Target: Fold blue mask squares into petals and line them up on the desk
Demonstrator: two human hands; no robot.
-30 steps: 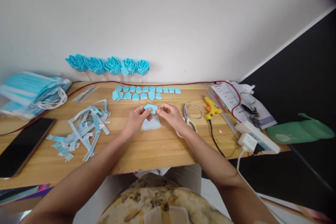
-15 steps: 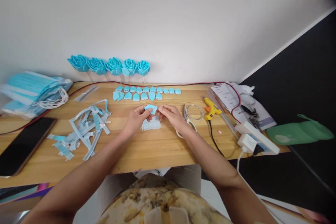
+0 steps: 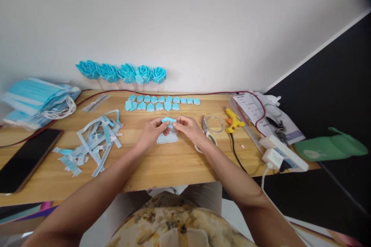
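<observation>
Between my two hands is a small folded piece of blue mask fabric (image 3: 168,120), pinched at both sides. My left hand (image 3: 155,129) grips its left end with thumb and fingers. On its right end the thumb and fingers of my right hand (image 3: 187,126) are closed. Under my hands, flat pieces of pale blue fabric (image 3: 168,137) lie on the wooden table (image 3: 162,166). Just beyond, two rows of folded blue petals (image 3: 150,107) are laid out. Scissors (image 3: 211,137) lie partly hidden beneath my right wrist.
Blue fabric flowers on sticks (image 3: 126,73) lean against the wall. At left are cut strips (image 3: 101,135), a phone (image 3: 29,162) and a bagged stack of masks (image 3: 34,98). Rightward lie a wire coil (image 3: 215,124), yellow glue gun (image 3: 233,120), power strip (image 3: 290,153) and green pouch (image 3: 327,145).
My right thumb has come forward onto the fabric piece, which is now pinched from both sides and shifted slightly right. The things on the table have stayed put.
</observation>
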